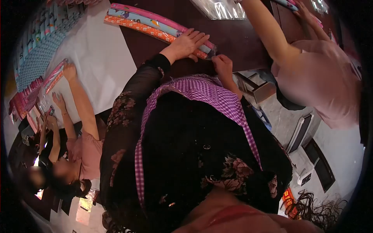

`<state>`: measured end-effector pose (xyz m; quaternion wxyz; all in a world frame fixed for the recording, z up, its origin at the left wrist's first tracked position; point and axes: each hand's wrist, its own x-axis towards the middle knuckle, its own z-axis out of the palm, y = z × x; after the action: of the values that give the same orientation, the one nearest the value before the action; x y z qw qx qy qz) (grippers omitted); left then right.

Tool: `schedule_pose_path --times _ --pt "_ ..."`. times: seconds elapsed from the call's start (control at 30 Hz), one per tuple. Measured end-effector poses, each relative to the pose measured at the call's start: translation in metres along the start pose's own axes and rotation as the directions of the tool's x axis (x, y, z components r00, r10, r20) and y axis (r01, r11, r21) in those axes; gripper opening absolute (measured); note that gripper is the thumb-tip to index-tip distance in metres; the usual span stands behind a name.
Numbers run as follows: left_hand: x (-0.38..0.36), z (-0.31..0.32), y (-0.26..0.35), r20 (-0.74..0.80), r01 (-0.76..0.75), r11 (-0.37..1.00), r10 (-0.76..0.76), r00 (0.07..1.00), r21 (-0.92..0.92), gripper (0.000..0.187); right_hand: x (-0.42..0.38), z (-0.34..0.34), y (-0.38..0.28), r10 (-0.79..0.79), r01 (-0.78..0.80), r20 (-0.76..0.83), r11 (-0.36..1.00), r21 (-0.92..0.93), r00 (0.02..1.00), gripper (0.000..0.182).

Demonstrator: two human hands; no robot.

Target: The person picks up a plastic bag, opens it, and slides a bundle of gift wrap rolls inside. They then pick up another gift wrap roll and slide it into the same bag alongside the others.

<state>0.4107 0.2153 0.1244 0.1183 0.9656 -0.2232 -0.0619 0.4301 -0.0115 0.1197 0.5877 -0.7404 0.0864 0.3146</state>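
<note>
Three long patterned rolls (143, 24), pink, light blue and orange, lie side by side on the dark table in front of me. They look like wrapping paper rolls in a clear plastic sleeve (211, 50), whose crumpled end juts out at the right. My left hand (185, 46) lies across the rolls near that end, its fingers stretched and spread over them. Beside the sleeve's end is my right hand (223, 66), fingers pinched together on the clear plastic at its near corner.
Clear plastic sleeves (221, 8) lie on the dark table (237, 39) at the top. Many rolls are stacked (42, 50) at far left beside a white sheet (101, 58). Co-workers stand at left (87, 147) and right (318, 81), both handling rolls.
</note>
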Motion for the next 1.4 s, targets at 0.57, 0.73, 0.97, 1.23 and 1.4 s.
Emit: schedule_pose_path --times 0.57,0.73,0.97,1.23,1.4 --pt "0.0 0.007 -0.002 -0.125 -0.023 1.0 0.023 0.992 0.0 0.114 -0.006 -0.078 0.009 0.091 -0.089 -0.003 0.987 0.131 0.996 0.036" --pt "-0.001 0.007 -0.004 -0.152 -0.039 0.999 0.039 0.988 0.009 0.113 -0.001 -0.041 0.005 0.256 -0.303 0.254 0.938 0.17 0.933 0.034" --pt "-0.001 0.006 -0.004 -0.069 -0.008 1.0 0.009 0.998 0.005 0.117 -0.008 -0.023 0.004 0.13 -0.179 0.126 0.811 0.557 0.983 0.011" --pt "-0.005 0.001 -0.005 -0.097 -0.019 1.0 0.017 0.995 -0.018 0.115 -0.004 -0.038 0.016 0.091 -0.168 0.167 0.825 0.539 0.982 0.01" --pt "-0.009 -0.01 -0.005 -0.092 -0.029 0.999 0.026 0.995 -0.03 0.109 0.0 -0.037 0.014 0.057 -0.127 0.152 0.855 0.503 0.987 0.01"
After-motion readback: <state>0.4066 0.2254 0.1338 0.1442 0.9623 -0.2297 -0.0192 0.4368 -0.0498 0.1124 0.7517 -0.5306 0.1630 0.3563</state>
